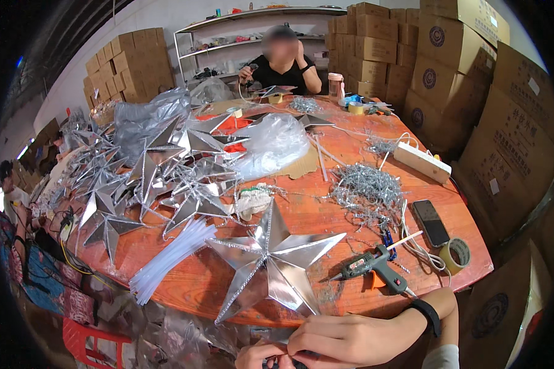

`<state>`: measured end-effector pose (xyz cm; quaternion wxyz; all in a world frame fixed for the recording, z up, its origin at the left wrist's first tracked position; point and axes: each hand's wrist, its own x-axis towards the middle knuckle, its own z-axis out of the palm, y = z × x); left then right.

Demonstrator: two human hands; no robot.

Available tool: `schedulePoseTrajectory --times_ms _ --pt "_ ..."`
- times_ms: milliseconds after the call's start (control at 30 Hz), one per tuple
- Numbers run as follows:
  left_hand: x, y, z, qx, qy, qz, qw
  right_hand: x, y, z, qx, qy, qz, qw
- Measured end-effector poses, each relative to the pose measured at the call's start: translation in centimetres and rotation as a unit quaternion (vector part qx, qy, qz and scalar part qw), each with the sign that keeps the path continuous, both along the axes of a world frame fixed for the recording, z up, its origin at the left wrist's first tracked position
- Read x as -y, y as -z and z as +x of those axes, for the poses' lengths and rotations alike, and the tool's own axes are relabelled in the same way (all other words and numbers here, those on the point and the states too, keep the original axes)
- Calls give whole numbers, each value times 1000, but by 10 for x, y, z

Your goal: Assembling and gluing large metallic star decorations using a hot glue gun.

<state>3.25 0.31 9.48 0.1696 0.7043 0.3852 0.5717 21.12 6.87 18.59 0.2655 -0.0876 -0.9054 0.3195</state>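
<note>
Both hands meet at the table's near edge, low in the picture. My right hand, with a black band on its wrist, has its fingers bent and closed against my left. Only part of my left hand shows, its fingers closed too; what lies between them is hidden. Just beyond them a large silver star rests on the table, with tinsel along some ridges. To its right lies a glue gun with a pale glue stick in its back. A bundle of translucent glue sticks is left of the star.
Silver stars and plastic bags crowd the left and middle of the table. Loose tinsel, a power strip, a phone and a tape roll lie right. A co-worker sits opposite; boxes tower right.
</note>
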Motion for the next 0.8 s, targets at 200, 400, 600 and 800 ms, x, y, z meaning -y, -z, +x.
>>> schedulePoseTrajectory --times_ms 200,400,600,800 --pt "0 -9 2 11 7 -26 1000 -3 16 -7 31 36 87 995" --pt "5 -11 -9 -34 74 -158 984 -9 5 6 51 40 85 994" --pt "10 -2 -33 -1 122 -212 970 -42 -18 12 57 218 114 968" --pt "7 -2 -22 -23 149 -122 981 -87 -4 4 95 250 86 960"
